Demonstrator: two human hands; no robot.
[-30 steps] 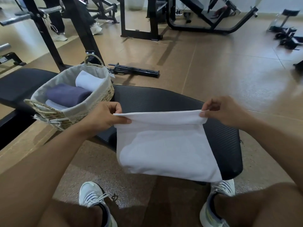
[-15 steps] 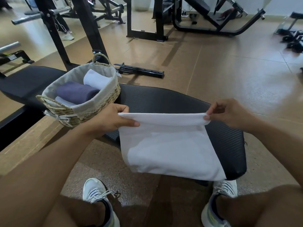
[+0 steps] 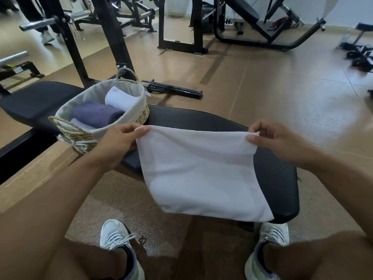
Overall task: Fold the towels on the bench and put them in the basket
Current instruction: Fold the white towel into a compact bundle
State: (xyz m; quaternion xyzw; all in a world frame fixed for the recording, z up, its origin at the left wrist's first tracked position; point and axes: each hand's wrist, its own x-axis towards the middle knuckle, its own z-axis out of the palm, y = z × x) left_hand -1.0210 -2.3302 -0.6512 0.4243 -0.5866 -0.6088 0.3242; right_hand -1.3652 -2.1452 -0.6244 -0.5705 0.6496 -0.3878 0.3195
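A white towel point(image 3: 201, 172) hangs in front of the black bench point(image 3: 278, 178), its lower edge draped over the bench's near end. My left hand point(image 3: 119, 142) pinches its top left corner and my right hand point(image 3: 272, 138) pinches its top right corner. The top edge sags a little between them. A woven basket point(image 3: 139, 114) with a grey cloth liner stands on the bench to the left. Inside it lie a folded dark blue towel point(image 3: 96, 114) and folded white towels point(image 3: 119, 99).
Black rack posts point(image 3: 66, 39) rise behind the basket. A black bar point(image 3: 173, 89) lies on the brown floor beyond the bench. Gym machines point(image 3: 252, 23) fill the back. My two white shoes point(image 3: 119, 237) stand on the floor below the towel.
Both hands have lifted the towel's top edge slightly, and it now sags in a curve instead of lying as a flat folded band. The view has shifted a little.
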